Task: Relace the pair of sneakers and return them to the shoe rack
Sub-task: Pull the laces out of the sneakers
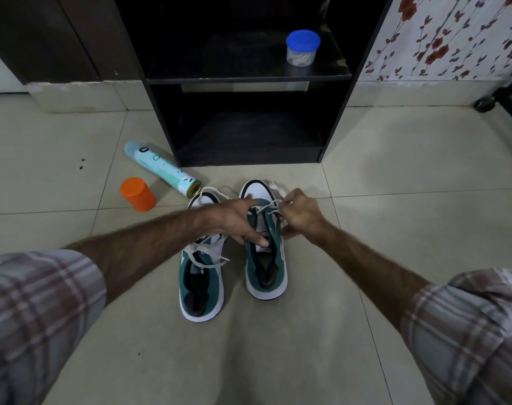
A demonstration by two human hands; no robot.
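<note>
Two green and white sneakers stand side by side on the tiled floor, toes toward the black shoe rack (161,118). The left sneaker (201,287) has its white lace tied in a loose bow. Over the right sneaker (268,276) both hands work at the lace (273,206). My left hand (234,220) reaches across it, fingers spread over the tongue and thumb down by the opening. My right hand (300,214) pinches the white lace at the sneaker's right side, fingers curled round it.
A pale blue spray can (161,168) lies on the floor left of the rack, with an orange cap (138,194) beside it. A clear jar with a blue lid (303,48) stands on the rack's upper shelf. A floral curtain hangs at the right.
</note>
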